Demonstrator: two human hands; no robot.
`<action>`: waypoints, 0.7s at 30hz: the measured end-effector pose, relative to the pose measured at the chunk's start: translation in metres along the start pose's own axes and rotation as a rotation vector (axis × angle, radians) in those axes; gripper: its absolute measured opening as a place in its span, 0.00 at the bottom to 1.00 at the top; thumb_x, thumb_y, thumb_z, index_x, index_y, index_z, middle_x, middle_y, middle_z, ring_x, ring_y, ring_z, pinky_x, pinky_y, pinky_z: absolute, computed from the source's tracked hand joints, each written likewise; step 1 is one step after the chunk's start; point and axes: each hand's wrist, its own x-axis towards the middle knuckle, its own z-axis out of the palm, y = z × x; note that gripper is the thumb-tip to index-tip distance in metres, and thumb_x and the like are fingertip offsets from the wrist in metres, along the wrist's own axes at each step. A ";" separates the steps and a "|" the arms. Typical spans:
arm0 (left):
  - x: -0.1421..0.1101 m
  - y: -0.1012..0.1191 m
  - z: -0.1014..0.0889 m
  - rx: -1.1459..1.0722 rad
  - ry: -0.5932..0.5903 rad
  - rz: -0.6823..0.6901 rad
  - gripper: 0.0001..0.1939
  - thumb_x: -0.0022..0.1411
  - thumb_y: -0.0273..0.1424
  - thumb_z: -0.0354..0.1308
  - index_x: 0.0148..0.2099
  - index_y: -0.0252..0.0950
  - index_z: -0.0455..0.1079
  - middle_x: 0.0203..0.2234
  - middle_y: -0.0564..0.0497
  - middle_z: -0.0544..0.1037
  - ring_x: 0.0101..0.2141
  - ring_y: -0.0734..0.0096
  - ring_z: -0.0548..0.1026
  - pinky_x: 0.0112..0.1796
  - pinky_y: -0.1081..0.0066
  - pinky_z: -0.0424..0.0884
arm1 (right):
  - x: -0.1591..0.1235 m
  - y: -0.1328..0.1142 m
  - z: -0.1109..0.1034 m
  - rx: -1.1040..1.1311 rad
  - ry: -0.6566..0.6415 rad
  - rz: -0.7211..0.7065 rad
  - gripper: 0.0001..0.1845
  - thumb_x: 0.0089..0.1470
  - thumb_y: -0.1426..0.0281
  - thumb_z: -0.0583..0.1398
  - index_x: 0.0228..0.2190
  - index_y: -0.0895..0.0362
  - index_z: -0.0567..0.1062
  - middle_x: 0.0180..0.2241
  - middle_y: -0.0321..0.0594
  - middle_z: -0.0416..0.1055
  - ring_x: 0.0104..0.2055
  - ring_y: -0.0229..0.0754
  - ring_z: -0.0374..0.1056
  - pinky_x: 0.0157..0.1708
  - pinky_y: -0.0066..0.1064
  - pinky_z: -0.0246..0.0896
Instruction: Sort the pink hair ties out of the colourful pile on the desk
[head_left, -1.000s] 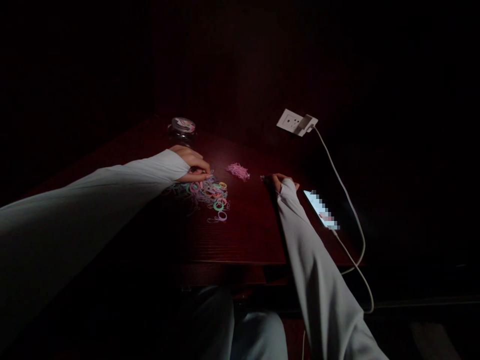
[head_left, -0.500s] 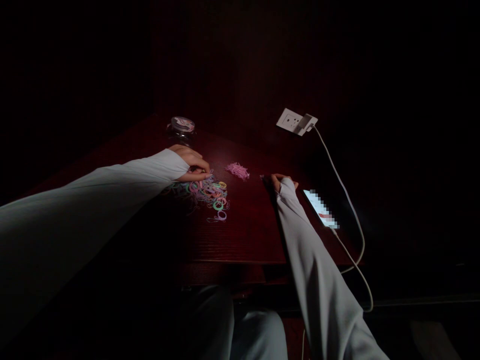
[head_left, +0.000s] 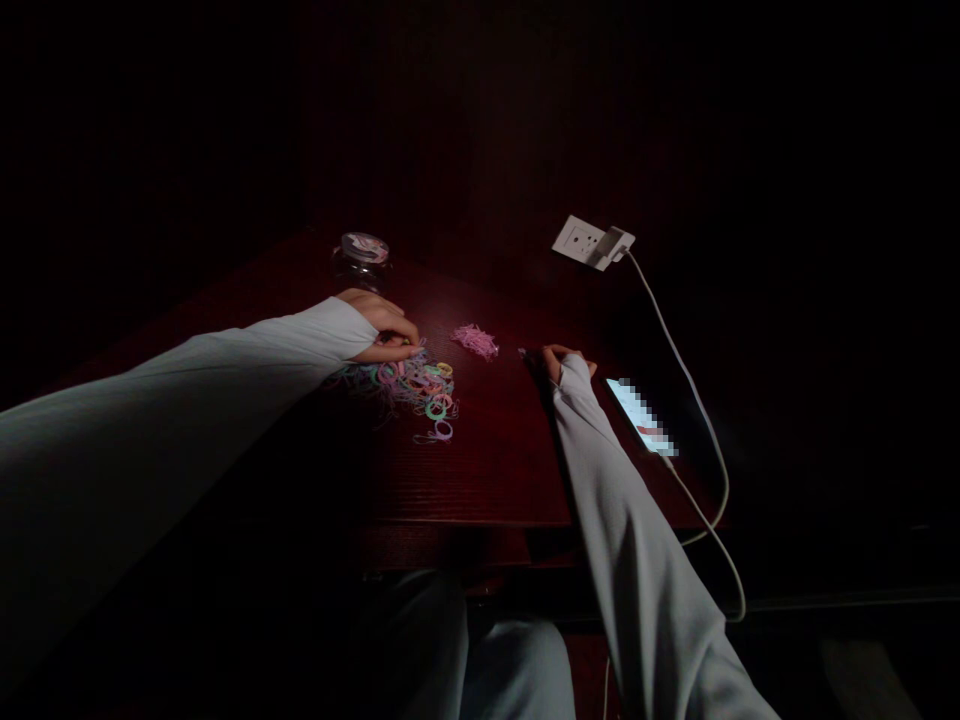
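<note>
My left hand (head_left: 386, 328) rests at the far edge of a heap of small coloured elastic bands (head_left: 412, 385) on the dark red table (head_left: 487, 470), fingers pinched together on the bands. A smaller pile of pink bands (head_left: 475, 341) lies just right of it. My right hand (head_left: 564, 362) sits curled on the table beyond that pile, mostly covered by the pale sleeve, with something small and dark at its fingertips that I cannot make out.
A round jar with a patterned lid (head_left: 362, 258) stands behind my left hand. A lit phone (head_left: 642, 417) lies at the right, its white cable (head_left: 694, 400) running to a charger in a wall socket (head_left: 592, 243). The room is dark.
</note>
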 end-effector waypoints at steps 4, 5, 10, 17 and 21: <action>0.001 -0.001 -0.003 0.004 -0.061 0.017 0.19 0.75 0.43 0.56 0.42 0.39 0.84 0.24 0.52 0.77 0.27 0.71 0.70 0.32 0.71 0.62 | 0.001 0.002 0.001 0.031 0.014 0.003 0.20 0.68 0.60 0.55 0.41 0.52 0.85 0.47 0.46 0.83 0.55 0.52 0.69 0.60 0.47 0.48; 0.001 -0.001 -0.004 0.008 -0.064 0.012 0.19 0.75 0.43 0.56 0.42 0.39 0.84 0.24 0.52 0.76 0.27 0.71 0.70 0.32 0.72 0.61 | 0.000 0.003 0.002 0.046 0.008 -0.015 0.20 0.68 0.60 0.55 0.42 0.51 0.86 0.47 0.45 0.83 0.56 0.53 0.68 0.60 0.48 0.47; 0.001 0.003 -0.007 0.023 -0.099 0.009 0.19 0.76 0.42 0.55 0.44 0.37 0.84 0.26 0.53 0.78 0.29 0.74 0.68 0.36 0.73 0.62 | -0.001 0.008 0.008 0.077 -0.007 -0.078 0.19 0.69 0.58 0.56 0.46 0.49 0.86 0.51 0.44 0.83 0.60 0.57 0.64 0.62 0.51 0.44; 0.000 0.007 -0.009 0.003 -0.080 0.015 0.19 0.76 0.41 0.56 0.44 0.35 0.84 0.28 0.53 0.77 0.29 0.75 0.68 0.34 0.73 0.60 | 0.001 0.009 0.010 0.073 -0.011 -0.068 0.20 0.68 0.56 0.56 0.44 0.48 0.87 0.51 0.41 0.83 0.58 0.56 0.63 0.60 0.48 0.46; -0.001 0.006 -0.007 -0.005 -0.045 0.029 0.18 0.76 0.40 0.57 0.42 0.35 0.84 0.26 0.53 0.77 0.29 0.76 0.69 0.33 0.74 0.59 | 0.001 0.009 0.010 0.062 -0.021 -0.072 0.20 0.68 0.57 0.55 0.45 0.47 0.87 0.51 0.41 0.84 0.58 0.55 0.64 0.61 0.49 0.45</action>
